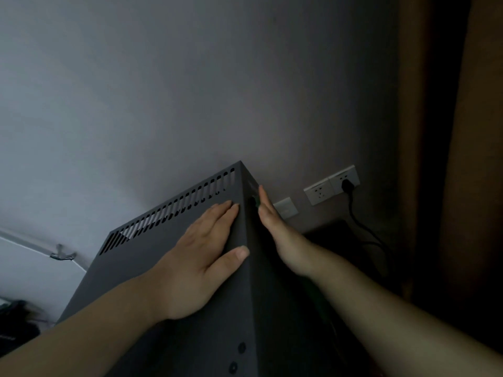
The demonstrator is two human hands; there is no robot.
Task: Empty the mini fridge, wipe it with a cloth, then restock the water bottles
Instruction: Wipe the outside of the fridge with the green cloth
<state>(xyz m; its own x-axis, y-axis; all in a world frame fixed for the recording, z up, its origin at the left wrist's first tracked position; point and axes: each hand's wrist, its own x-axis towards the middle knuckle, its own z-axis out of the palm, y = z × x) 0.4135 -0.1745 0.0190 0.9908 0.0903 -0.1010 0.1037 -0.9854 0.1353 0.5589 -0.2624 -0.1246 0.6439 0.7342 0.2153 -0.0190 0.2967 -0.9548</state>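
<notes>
A plain grey wall (190, 91) fills most of the view, with a brown vertical panel (449, 159) at the right. The dark grey, box-shaped metal mini fridge (141, 257) stands directly ahead, its long axis running from the person toward the wall and a row of vent slots (174, 210) at its far end. Its corner edge lies between the hands. The left hand (201, 257) presses flat, fingers straight, on the slotted face; the right hand (275, 227) lies flat against the adjoining side. Neither grips anything. Both reach about equally far. A door, bottles or cloth are not visible, so the fridge probably needs turning first. White wall sockets (318, 191) hold a black plug (347, 185).
</notes>
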